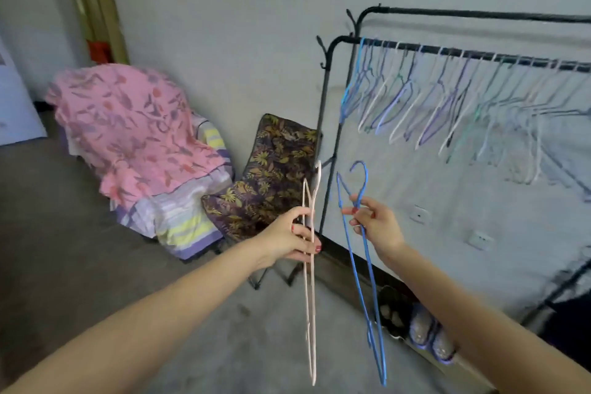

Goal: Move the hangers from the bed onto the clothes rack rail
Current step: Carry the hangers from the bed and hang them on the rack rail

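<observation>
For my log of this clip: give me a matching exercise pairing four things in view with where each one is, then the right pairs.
Things:
1. blue hanger
2. pink hanger
3. row of hangers
4. pink floral cloth

Places:
A. draped over a pile by the wall
B. held in the left hand
C. hooked on the rack rail
D. held in the right hand

Pairs: 1-D, 2-B, 3-C, 4-A
</observation>
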